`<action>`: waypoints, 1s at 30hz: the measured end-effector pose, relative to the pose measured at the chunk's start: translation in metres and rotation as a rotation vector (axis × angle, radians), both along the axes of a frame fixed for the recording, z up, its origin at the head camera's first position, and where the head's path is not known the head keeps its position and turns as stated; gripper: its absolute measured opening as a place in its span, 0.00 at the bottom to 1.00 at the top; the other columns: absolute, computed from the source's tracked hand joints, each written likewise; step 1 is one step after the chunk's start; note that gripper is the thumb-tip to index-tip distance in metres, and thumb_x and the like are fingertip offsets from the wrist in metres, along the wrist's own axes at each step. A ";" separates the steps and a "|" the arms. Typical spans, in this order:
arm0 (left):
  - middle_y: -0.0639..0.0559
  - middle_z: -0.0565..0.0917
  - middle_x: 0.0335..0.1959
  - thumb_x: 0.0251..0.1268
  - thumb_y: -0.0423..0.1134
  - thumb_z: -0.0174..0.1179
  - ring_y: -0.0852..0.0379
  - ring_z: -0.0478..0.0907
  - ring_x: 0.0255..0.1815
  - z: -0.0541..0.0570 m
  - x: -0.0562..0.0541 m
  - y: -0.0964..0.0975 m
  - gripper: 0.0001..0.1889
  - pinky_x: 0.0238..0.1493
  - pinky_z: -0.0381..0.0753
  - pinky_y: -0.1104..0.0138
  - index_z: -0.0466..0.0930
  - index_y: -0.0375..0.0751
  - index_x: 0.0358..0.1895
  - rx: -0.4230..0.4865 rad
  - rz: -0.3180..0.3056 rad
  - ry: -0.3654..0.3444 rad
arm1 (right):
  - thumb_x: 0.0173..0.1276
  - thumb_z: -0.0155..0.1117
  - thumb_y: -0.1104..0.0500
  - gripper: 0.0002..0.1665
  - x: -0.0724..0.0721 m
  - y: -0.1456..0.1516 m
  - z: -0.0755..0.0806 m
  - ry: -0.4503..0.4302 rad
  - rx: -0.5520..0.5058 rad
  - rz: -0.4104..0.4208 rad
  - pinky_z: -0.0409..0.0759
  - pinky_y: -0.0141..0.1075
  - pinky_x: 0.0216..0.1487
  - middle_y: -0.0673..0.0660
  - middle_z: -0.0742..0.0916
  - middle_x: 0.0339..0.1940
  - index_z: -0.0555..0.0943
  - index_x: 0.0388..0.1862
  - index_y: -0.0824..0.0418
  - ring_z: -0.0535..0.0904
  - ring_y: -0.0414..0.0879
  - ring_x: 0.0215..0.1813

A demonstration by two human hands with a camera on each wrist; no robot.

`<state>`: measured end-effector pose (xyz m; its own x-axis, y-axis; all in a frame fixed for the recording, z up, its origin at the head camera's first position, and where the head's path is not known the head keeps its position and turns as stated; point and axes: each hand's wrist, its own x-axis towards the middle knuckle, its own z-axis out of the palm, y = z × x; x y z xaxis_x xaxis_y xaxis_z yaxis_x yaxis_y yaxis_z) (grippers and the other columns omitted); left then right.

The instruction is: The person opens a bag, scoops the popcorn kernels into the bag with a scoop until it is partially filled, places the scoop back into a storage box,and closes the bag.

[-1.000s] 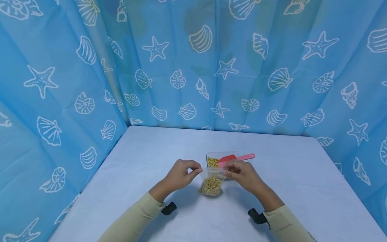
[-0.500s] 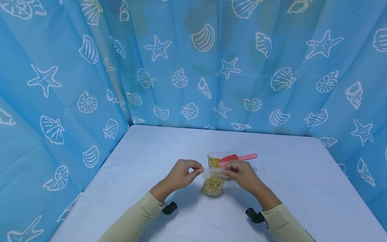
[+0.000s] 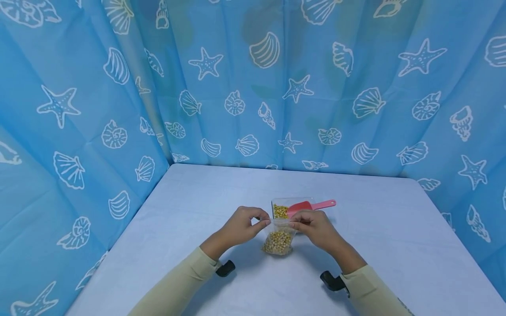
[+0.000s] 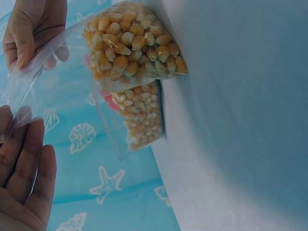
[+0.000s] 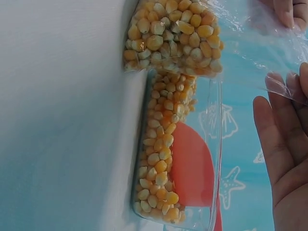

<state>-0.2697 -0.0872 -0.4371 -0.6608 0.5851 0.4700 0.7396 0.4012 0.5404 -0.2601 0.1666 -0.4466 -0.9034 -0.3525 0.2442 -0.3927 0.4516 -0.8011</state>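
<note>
A clear plastic zip bag (image 3: 278, 242), its lower part full of yellow corn kernels (image 4: 132, 45), stands on the white table between both hands. My left hand (image 3: 242, 226) pinches the bag's top edge at its left corner with thumb and index finger. On the other corner, my right hand (image 3: 316, 229) does the same, its other fingers loosely bent. The bag's mouth looks flat and stretched between them; whether the seal is pressed together cannot be told. Behind the bag sits a clear rectangular container (image 5: 217, 110) of corn kernels, partly hidden by the bag and right hand.
A red scoop (image 3: 301, 208) with a pink handle lies across the container, the handle reaching over its right side. White cloth (image 3: 221, 188) covers the table. Blue shell-print curtains (image 3: 237, 87) hang along the back and sides. Black wrist cameras (image 3: 334, 281) jut from both sleeves.
My left hand has slid slightly right along the bag's top edge, closer to the right hand. The right hand keeps its pinch, and the bag stays standing. The head view shifted slightly.
</note>
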 end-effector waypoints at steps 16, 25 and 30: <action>0.53 0.86 0.35 0.67 0.34 0.62 0.65 0.80 0.37 -0.004 0.001 0.005 0.04 0.39 0.82 0.61 0.85 0.37 0.37 0.004 0.017 0.072 | 0.62 0.73 0.57 0.09 -0.001 -0.007 0.007 -0.014 0.068 -0.026 0.78 0.35 0.31 0.47 0.84 0.34 0.87 0.40 0.58 0.74 0.47 0.34; 0.54 0.86 0.35 0.69 0.36 0.61 0.65 0.80 0.38 -0.004 0.002 0.003 0.05 0.42 0.81 0.66 0.84 0.38 0.38 0.000 -0.003 0.070 | 0.62 0.72 0.58 0.06 -0.001 -0.010 0.008 0.008 0.057 0.017 0.79 0.35 0.29 0.46 0.84 0.31 0.87 0.37 0.57 0.75 0.48 0.32; 0.56 0.85 0.36 0.70 0.37 0.60 0.64 0.79 0.39 -0.002 0.000 0.002 0.05 0.43 0.80 0.66 0.83 0.41 0.38 -0.019 0.011 0.064 | 0.62 0.72 0.58 0.05 -0.002 -0.012 0.010 0.004 0.057 0.017 0.79 0.36 0.30 0.46 0.84 0.31 0.87 0.36 0.56 0.75 0.47 0.33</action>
